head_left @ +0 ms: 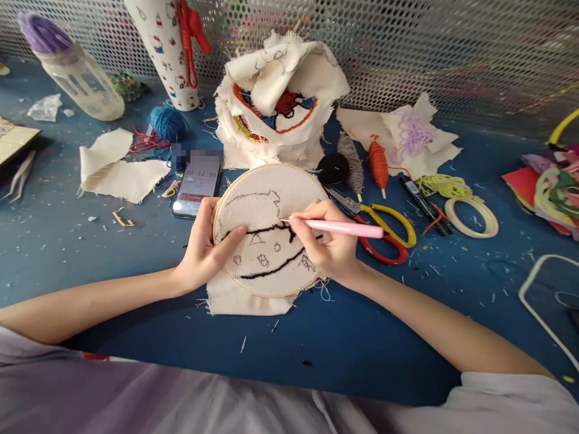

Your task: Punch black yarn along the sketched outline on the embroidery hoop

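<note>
A round embroidery hoop [216, 205] is stretched with cream cloth [253, 211], which bears pencil outlines and thick black yarn lines. My left hand [210, 241] is closed on the hoop's left side, thumb pressed on the cloth and other fingers hidden behind. My right hand [328, 238] is closed round a pink punch needle [348, 228] like a pen. Its thin metal tip points left at the cloth, close above the upper black line; I cannot tell whether it pierces the weave. Loose cloth hangs below the hoop.
Scissors [389, 224] with yellow and red handles lie right of the hoop, near a black marker [425, 205]. A phone [197, 184] showing a timer lies to the left. Behind are finished punched pieces [271, 129], a black yarn ball [333, 169], a tumbler [165, 54] and a bottle [84, 81].
</note>
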Motion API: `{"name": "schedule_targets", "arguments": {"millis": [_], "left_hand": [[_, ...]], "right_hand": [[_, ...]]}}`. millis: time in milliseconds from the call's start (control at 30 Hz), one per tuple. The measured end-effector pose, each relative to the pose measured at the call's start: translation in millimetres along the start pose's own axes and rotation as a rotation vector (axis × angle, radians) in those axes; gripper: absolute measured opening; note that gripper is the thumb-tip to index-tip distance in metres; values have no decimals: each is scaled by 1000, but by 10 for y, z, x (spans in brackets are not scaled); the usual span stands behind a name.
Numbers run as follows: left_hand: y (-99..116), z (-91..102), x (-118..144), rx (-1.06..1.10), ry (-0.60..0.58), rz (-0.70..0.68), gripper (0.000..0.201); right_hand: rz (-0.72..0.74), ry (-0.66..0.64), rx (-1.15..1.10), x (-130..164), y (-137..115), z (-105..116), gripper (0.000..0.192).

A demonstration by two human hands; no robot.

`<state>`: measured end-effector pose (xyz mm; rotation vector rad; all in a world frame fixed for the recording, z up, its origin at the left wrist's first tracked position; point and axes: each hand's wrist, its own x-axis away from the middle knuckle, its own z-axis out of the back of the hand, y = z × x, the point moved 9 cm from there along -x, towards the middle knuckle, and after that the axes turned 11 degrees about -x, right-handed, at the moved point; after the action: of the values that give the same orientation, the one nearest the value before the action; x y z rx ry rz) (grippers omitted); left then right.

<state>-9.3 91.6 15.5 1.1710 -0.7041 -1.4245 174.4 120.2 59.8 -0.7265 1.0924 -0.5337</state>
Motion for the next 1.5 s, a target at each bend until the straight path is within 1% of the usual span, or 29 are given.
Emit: {"name": "schedule_targets", "arguments": {"millis": [67,133,233,400,533,633,733,767,867,900,933,1067,1133,1200,1267,1333,1400,1500], "left_hand": [[-14,-5,4,22,-5,19,27],[-50,-31,6,49,-32,60,27],[-79,-50,2,66,-50,95,28],[-54,-40,-15,66,-40,84,29],[-50,-41,-16,60,-42,88,28],[-30,-24,-13,47,-24,62,28],[2,-13,-5,29,-14,19,29],[16,-7,-3,19,-9,-1,29],[49,15,0,-12,8,-46,29],[47,16,-2,-17,7,-46,29],[39,13,-5,-18,3,-39,29],[-21,-11,-18,-8,-22,24,27],[-44,-21,-20,7,-32,47,28],[-56,-34,-20,29,-47,59,29],[-59,-40,-20,41,-53,67,28],[-57,-36,-22,37,-48,76,28],[-60,-35,-24,33,-44,94,28],[-65,-44,-27,43,-49,115,28]], "right_hand": [[6,95,-123,17,23,90,12],[10,134,-167,28,47,119,14],[-24,155,-196,32,107,128,14],[-56,187,-257,37,174,173,14],[-81,183,-246,38,188,173,14],[-71,154,-161,23,127,143,14],[-35,66,-4,-17,38,57,13],[-1,20,72,-32,-2,8,13],[169,-109,313,-53,-138,-153,14],[202,-131,354,-57,-158,-187,15],[202,-139,362,-65,-155,-199,14],[39,-125,208,-89,-52,-141,2],[-30,-105,103,-69,-6,-95,4],[-78,-31,-23,-39,46,-12,10],[-87,76,-127,-3,93,88,16],[-74,146,-173,25,127,149,19],[-76,181,-187,35,160,175,19],[-102,197,-204,26,195,180,19]]}}
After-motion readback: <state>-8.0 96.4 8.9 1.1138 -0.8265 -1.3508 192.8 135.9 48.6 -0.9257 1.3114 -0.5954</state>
